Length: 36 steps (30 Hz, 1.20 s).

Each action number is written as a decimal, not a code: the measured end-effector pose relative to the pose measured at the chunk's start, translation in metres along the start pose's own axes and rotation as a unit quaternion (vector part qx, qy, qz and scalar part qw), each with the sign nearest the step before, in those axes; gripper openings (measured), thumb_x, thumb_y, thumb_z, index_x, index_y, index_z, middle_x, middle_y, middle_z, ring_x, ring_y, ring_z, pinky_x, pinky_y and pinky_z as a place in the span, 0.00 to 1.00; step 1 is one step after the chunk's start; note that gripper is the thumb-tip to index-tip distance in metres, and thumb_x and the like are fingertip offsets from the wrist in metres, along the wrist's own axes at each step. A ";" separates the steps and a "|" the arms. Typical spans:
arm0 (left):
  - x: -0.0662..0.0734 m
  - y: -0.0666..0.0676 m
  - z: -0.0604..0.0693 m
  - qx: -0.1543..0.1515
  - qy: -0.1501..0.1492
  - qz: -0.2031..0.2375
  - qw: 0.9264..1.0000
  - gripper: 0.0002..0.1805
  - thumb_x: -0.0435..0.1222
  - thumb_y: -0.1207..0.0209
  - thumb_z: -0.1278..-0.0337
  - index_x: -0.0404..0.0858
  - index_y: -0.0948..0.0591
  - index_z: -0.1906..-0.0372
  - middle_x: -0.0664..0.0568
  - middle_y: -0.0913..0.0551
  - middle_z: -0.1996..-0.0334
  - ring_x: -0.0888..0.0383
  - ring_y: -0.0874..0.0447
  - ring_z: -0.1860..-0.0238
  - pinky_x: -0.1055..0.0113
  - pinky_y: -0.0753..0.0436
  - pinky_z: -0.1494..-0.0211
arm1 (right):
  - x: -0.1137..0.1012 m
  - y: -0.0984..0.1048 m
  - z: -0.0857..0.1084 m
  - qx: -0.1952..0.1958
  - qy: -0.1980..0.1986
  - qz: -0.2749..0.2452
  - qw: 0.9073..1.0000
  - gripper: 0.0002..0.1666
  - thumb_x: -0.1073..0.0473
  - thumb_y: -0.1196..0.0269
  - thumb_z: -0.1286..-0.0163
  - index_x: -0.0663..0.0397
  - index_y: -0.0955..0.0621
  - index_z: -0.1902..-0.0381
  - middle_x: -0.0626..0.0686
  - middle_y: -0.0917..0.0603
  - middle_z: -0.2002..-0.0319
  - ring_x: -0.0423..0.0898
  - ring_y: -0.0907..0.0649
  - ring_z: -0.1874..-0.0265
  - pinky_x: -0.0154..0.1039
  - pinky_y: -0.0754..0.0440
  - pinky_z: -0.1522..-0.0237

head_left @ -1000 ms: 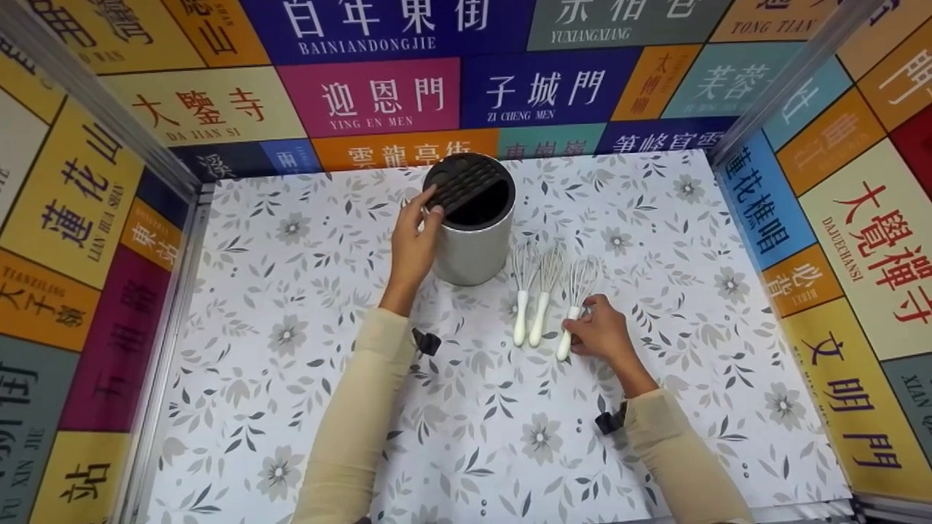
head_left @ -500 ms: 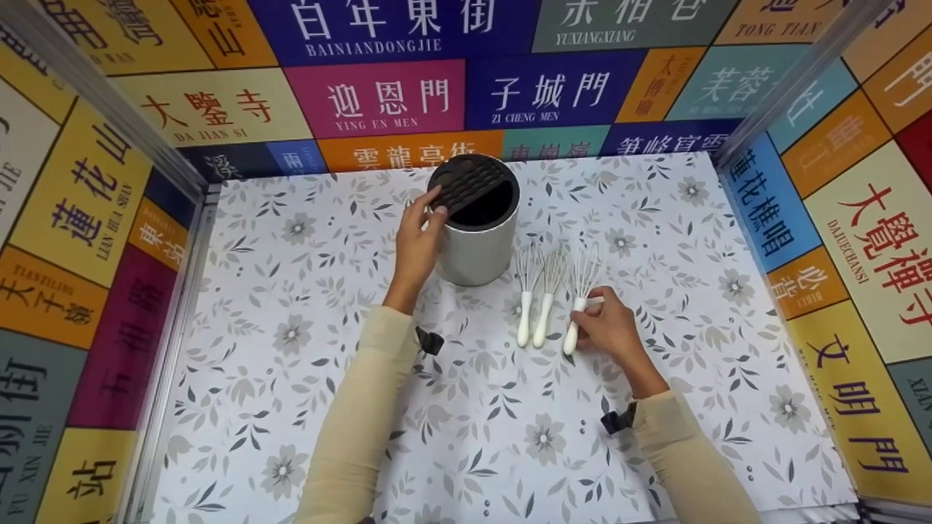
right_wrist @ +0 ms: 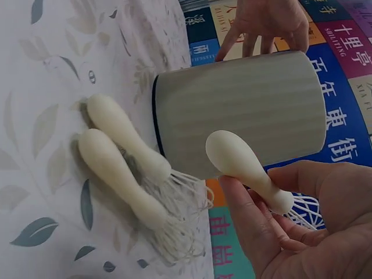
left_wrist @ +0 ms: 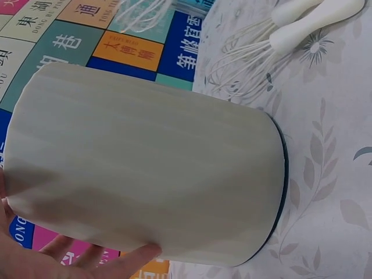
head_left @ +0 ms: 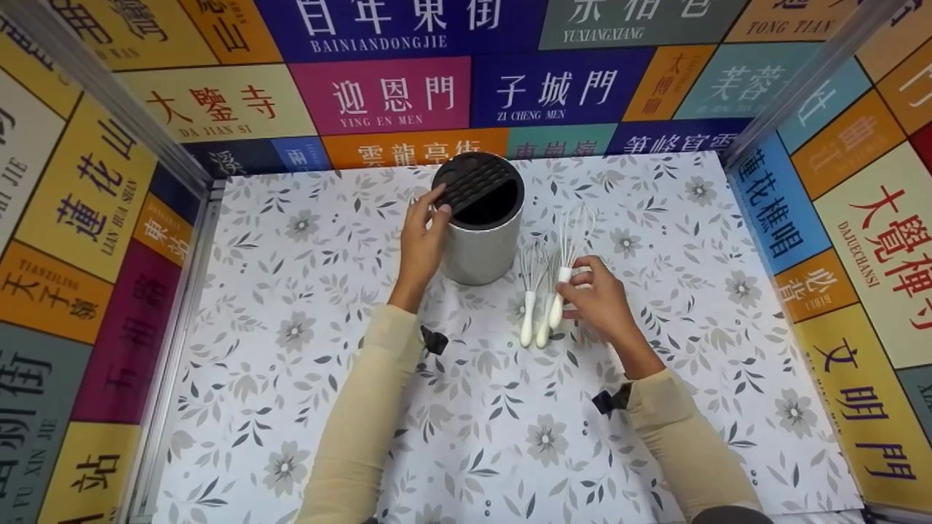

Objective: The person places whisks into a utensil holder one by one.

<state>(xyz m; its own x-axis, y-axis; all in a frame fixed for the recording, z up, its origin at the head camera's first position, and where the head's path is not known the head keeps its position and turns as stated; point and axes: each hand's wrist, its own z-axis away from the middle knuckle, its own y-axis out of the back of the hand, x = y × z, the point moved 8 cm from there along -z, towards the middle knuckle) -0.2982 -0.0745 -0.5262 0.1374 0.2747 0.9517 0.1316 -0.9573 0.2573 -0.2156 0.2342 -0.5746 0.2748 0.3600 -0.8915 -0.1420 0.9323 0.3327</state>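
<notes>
A pale grey utensil holder (head_left: 480, 255) with a black slotted insert (head_left: 473, 182) stands upright at the back middle. My left hand (head_left: 424, 236) touches the left side of its rim, and in the left wrist view fingers (left_wrist: 139, 258) rest along its wall. My right hand (head_left: 598, 297) pinches a whisk (head_left: 565, 275) by its white handle, raised off the table with the wires up. In the right wrist view that whisk (right_wrist: 241, 160) is between thumb and fingers. Two more whisks (head_left: 528, 320) (right_wrist: 119, 174) lie side by side on the table, the right one partly hidden.
A white tabletop (head_left: 349, 407) with a grey leaf and flower print spreads under everything. Panels of coloured tiles with lettering (head_left: 378, 94) stand along the back and both sides, joined by metal corner posts (head_left: 797, 76).
My right hand has lifted the whisk off the table and moved it up and left, over the right-hand lying whisk. My left hand stays at the holder's rim.
</notes>
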 end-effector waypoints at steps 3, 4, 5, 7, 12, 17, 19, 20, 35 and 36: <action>-0.001 -0.001 0.000 0.002 0.002 0.002 1.000 0.23 0.47 0.46 0.25 0.52 0.23 0.30 0.48 0.25 0.37 0.54 0.29 0.46 0.51 0.28 0.37 | -0.017 -0.004 -0.003 -0.001 0.013 -0.018 1.000 0.29 0.56 0.34 0.30 0.55 0.32 0.37 0.60 0.19 0.50 0.51 0.11 0.60 0.47 0.11 0.62; -0.001 -0.001 0.000 0.002 0.003 0.003 1.000 0.23 0.47 0.47 0.24 0.52 0.23 0.30 0.48 0.25 0.37 0.54 0.29 0.46 0.50 0.28 0.37 | -0.024 -0.005 -0.004 0.001 0.018 -0.022 1.000 0.29 0.56 0.34 0.30 0.56 0.31 0.37 0.59 0.19 0.50 0.50 0.11 0.60 0.46 0.11 0.62; -0.001 -0.002 0.000 0.002 0.004 0.005 1.000 0.23 0.48 0.47 0.25 0.52 0.23 0.30 0.48 0.26 0.36 0.54 0.29 0.46 0.50 0.28 0.37 | -0.030 -0.006 -0.005 0.003 0.025 -0.028 0.999 0.29 0.56 0.34 0.30 0.56 0.31 0.37 0.60 0.18 0.50 0.50 0.11 0.59 0.46 0.11 0.62; -0.003 -0.002 0.000 0.003 0.010 0.005 1.000 0.23 0.48 0.47 0.24 0.54 0.24 0.30 0.48 0.26 0.35 0.53 0.28 0.45 0.50 0.28 0.37 | -0.045 -0.009 -0.007 0.006 0.036 -0.039 0.999 0.28 0.56 0.33 0.31 0.56 0.30 0.37 0.59 0.18 0.50 0.50 0.11 0.59 0.46 0.11 0.62; -0.004 0.000 0.000 0.006 0.023 -0.004 1.000 0.23 0.49 0.48 0.25 0.56 0.24 0.30 0.50 0.27 0.34 0.54 0.28 0.44 0.55 0.28 0.38 | -0.083 -0.016 -0.009 0.005 0.076 -0.048 0.996 0.28 0.56 0.33 0.31 0.54 0.30 0.38 0.58 0.17 0.49 0.50 0.12 0.57 0.45 0.11 0.62; -0.003 -0.001 -0.001 0.009 0.020 -0.005 1.000 0.23 0.48 0.48 0.25 0.55 0.24 0.30 0.49 0.27 0.35 0.54 0.28 0.45 0.51 0.27 0.38 | -0.116 -0.021 -0.014 0.009 0.116 -0.055 0.992 0.26 0.58 0.33 0.31 0.53 0.29 0.39 0.57 0.16 0.51 0.50 0.12 0.56 0.45 0.11 0.64; -0.003 -0.001 -0.001 0.010 0.018 -0.001 1.000 0.23 0.47 0.47 0.25 0.54 0.23 0.30 0.48 0.26 0.36 0.54 0.28 0.46 0.49 0.27 0.37 | -0.127 -0.024 -0.016 0.013 0.128 -0.054 0.990 0.26 0.59 0.32 0.31 0.52 0.28 0.39 0.57 0.16 0.51 0.49 0.11 0.57 0.44 0.11 0.64; -0.003 -0.001 -0.001 0.011 0.017 0.001 1.000 0.23 0.47 0.47 0.25 0.53 0.23 0.30 0.48 0.26 0.36 0.54 0.29 0.46 0.48 0.27 0.37 | -0.133 -0.025 -0.017 0.015 0.133 -0.055 0.990 0.25 0.59 0.32 0.32 0.51 0.28 0.40 0.56 0.16 0.52 0.49 0.11 0.57 0.44 0.11 0.64; -0.002 -0.003 -0.001 0.008 0.018 -0.007 1.000 0.23 0.50 0.49 0.24 0.55 0.24 0.29 0.48 0.27 0.35 0.54 0.28 0.46 0.55 0.28 0.41 | -0.204 -0.046 -0.044 0.057 0.249 0.045 0.966 0.26 0.54 0.32 0.30 0.53 0.27 0.38 0.52 0.13 0.51 0.44 0.11 0.59 0.40 0.13 0.60; -0.002 -0.003 -0.001 0.007 0.018 -0.007 1.000 0.23 0.50 0.49 0.24 0.55 0.24 0.29 0.48 0.27 0.35 0.54 0.29 0.47 0.55 0.28 0.41 | -0.207 -0.048 -0.045 0.065 0.263 0.059 0.961 0.26 0.54 0.32 0.30 0.54 0.27 0.38 0.53 0.13 0.52 0.45 0.11 0.59 0.40 0.14 0.59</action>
<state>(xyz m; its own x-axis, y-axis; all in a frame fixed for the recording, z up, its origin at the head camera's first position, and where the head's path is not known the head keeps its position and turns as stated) -0.2998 -0.0723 -0.5288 0.0996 0.2839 0.9537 0.1478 -0.9520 0.2680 -0.3085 0.1132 -0.4204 -0.2588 0.4274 -0.8662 -0.0131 0.8952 0.4456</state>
